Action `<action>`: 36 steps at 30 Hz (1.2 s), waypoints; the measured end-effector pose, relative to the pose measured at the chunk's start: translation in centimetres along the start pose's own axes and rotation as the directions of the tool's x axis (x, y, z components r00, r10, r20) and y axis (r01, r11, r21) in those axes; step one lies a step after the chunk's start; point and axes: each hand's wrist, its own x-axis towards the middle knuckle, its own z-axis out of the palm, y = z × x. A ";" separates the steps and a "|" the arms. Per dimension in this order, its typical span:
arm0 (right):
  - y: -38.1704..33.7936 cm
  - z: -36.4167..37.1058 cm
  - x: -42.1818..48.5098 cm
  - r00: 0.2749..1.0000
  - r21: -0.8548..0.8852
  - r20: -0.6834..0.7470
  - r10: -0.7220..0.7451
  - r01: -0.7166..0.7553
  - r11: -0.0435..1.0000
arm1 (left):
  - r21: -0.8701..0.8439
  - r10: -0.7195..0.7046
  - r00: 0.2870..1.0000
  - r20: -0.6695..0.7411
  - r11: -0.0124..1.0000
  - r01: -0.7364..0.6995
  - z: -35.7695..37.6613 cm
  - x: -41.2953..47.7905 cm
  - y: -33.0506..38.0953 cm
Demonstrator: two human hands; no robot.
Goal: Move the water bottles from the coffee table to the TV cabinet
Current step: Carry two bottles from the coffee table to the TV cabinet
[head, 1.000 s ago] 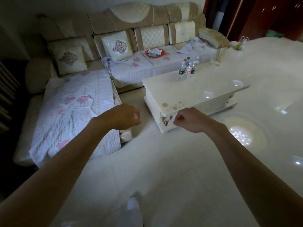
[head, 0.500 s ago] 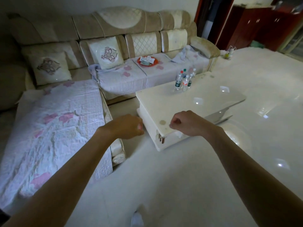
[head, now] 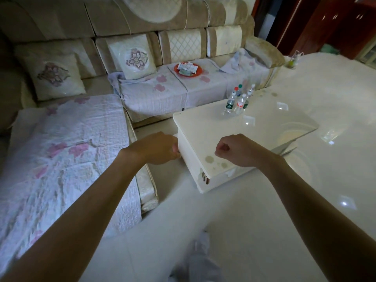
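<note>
1. Several water bottles (head: pixel 238 100) stood upright, bunched together at far side of coffee table (head: pixel 211 131).
2. Left hand (head: pixel 160 148) & right hand (head: pixel 234 150) were both curled into empty fists at table's near end, well apart from bottles.
3. Prob. light, thin plastic, smooth, squashy, so tippy; best held mid-body round the label, not too hard.

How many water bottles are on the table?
4, clustered on the coffee table: red-capped bottle left, short white-capped bottle front, green-capped bottle behind, tall white-capped bottle right. More may hide.
</note>
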 end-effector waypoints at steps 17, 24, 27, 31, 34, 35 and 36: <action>7.5 -5.4 20.6 0.992 0.052 0.011 -0.122 0.121 0.991 | -0.028 -0.171 0.985 -0.001 0.985 0.171 -7.1 17.0 -4.0; 8.6 -6.4 27.2 0.989 0.068 0.060 -0.135 0.130 0.989 | -0.038 -0.191 0.980 0.057 0.980 0.193 -9.4 22.5 -6.3; 8.5 -6.9 30.3 0.990 0.051 0.069 -0.119 0.116 0.992 | -0.072 -0.190 0.980 0.067 0.978 0.194 -10.6 24.9 -8.3; 7.7 -7.8 34.7 0.993 0.021 0.064 -0.103 0.102 0.995 | -0.095 -0.168 0.983 0.072 0.980 0.174 -11.9 28.5 -11.9; 7.0 -8.5 38.5 0.995 -0.014 0.050 -0.090 0.091 0.996 | -0.109 -0.148 0.987 0.053 0.982 0.153 -12.8 31.6 -15.4; 6.8 -8.8 39.9 0.995 -0.026 0.048 -0.084 0.085 0.996 | -0.104 -0.144 0.988 0.048 0.983 0.148 -13.2 32.6 -16.5; 6.4 -9.1 41.2 0.996 -0.035 0.047 -0.080 0.082 0.996 | -0.096 -0.138 0.989 0.046 0.985 0.142 -13.6 33.6 -17.6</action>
